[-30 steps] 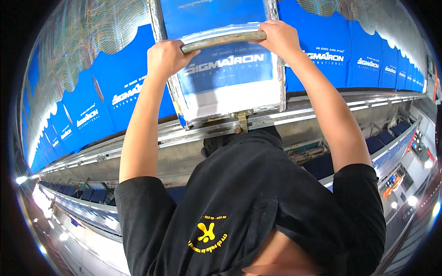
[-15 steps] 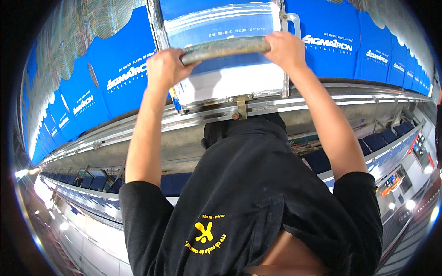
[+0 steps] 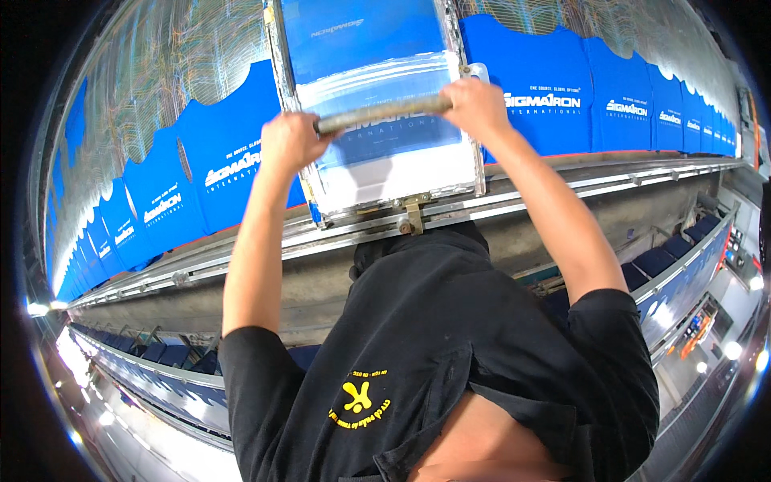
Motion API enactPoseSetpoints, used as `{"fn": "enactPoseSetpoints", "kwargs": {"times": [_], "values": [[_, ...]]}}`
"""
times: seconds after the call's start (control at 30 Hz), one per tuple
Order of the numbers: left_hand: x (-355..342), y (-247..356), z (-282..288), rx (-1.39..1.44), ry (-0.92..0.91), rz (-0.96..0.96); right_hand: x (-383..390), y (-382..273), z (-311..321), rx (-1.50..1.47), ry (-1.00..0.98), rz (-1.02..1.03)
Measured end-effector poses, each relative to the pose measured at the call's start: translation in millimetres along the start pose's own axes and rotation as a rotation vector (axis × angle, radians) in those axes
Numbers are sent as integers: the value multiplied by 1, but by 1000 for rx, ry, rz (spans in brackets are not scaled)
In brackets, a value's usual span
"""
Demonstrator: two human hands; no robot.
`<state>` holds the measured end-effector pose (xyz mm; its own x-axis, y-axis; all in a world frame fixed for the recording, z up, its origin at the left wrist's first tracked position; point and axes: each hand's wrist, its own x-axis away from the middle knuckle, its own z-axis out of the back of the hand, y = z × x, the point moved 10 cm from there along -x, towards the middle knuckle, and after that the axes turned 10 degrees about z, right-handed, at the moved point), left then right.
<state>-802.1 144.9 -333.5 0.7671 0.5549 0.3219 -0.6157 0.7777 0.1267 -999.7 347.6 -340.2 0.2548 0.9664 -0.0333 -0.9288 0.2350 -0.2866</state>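
Note:
My left hand (image 3: 291, 145) and my right hand (image 3: 475, 106) are closed round the two ends of a worn, greyish squeegee bar (image 3: 389, 112). The bar lies crosswise above a printing screen (image 3: 385, 149) whose mesh lets blue cloth and white lettering show through. White ink (image 3: 389, 181) covers the near end of the screen, and white streaks run across it beyond the bar. The screen's metal frame (image 3: 283, 60) is crusted with dried ink. A brass-coloured bracket (image 3: 413, 215) sits at its near edge. The squeegee's blade edge cannot be made out.
Printed blue cloth pieces (image 3: 542, 100) lie in a row along the long table to both sides. A metal rail (image 3: 265, 245) runs along the table's near edge, close to my body. Behind me stands another long table edge (image 3: 177, 377) with dark panels.
The screen, hands and squeegee appear lower in the picture, and more of the screen's far part shows. Both hands keep their grip on the squeegee.

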Motion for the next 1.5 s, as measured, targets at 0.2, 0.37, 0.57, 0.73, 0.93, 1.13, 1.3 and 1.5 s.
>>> {"fn": "enactPoseSetpoints", "kwargs": {"times": [0.2, 0.37, 0.57, 0.73, 0.93, 1.13, 1.3, 1.5], "values": [[-80, -19, -6, -37, -46, 40, -77, 42, -11, 95, -64, -12], [-84, -18, -15, 37, 76, 7, -71, 44, -25, 132, 10, 22], [-85, -21, -14, 33, 49, 11, -74, 40, -21, 127, -45, -11], [-18, -9, -39, 54, 16, 20, -11, 15, -38, 65, -95, 6], [92, 11, -72, 102, 50, 37, 111, -39, -47, -65, -40, 4], [117, 29, -56, 68, 136, 18, 117, -31, -1, -402, 172, -55], [132, 73, -50, 166, 199, -118, 83, 99, -11, -393, 447, -428], [122, 91, -66, 265, 190, -179, 62, 163, -86, -673, 548, -714]]}}
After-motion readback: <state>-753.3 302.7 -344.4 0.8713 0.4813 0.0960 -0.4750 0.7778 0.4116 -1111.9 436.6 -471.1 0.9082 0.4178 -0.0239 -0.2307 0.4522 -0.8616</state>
